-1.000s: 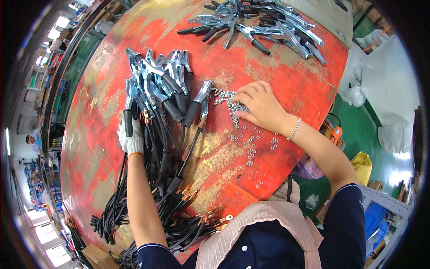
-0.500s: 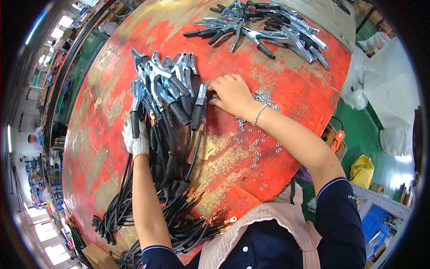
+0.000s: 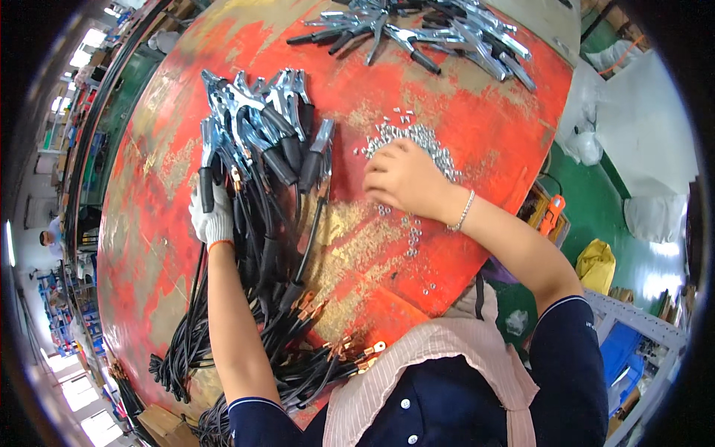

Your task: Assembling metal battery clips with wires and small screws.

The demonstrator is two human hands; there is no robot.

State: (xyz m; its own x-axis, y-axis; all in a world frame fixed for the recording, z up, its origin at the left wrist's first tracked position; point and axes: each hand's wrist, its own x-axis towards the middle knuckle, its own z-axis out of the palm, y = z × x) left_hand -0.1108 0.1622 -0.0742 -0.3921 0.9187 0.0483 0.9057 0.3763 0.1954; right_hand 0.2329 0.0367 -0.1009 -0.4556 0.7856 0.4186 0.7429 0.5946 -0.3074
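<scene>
My left hand (image 3: 211, 220), in a white knitted glove, is at the left side of a bundle of black cables (image 3: 269, 257). A black clamp handle and the cables hide its fingers. Silver spring clamps (image 3: 249, 112) with black handle sleeves lie heaped just beyond it, and a copper lug (image 3: 237, 177) shows among them. My bare right hand (image 3: 408, 177) is over a scatter of small metal nuts (image 3: 428, 141), its fingers curled down and close together. Whatever its fingertips hold is hidden. One clamp (image 3: 318, 156) lies at the heap's right edge, apart from the right hand.
A second pile of silver clamps (image 3: 417, 33) lies at the table's far side. Cable ends with copper lugs (image 3: 365, 354) reach the near edge of the worn red table (image 3: 160, 223). An orange tool (image 3: 551, 214) and a yellow bag (image 3: 596, 266) are beyond the right edge.
My right hand has moved away from the clamp at the heap's edge, to the right and back over the nuts. The left hand stays at the cables. The whole view has shifted slightly.
</scene>
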